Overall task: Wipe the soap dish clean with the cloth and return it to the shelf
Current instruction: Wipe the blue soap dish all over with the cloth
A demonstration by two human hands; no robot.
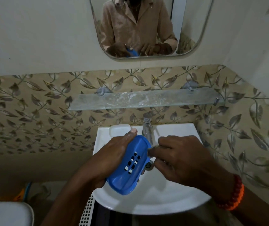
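Tap [147, 126] stands between hands [177, 158] and bare glass shelf [146, 99].

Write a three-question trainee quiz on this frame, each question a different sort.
1. True or false: the blue soap dish sits on the glass shelf.
2. Which hand grips the dish? A) left hand B) right hand C) both
3. Fill in: the white soap bar rests on the rim of the ____.

Key: 1 false, it is held over the basin. 2 A. 3 basin.
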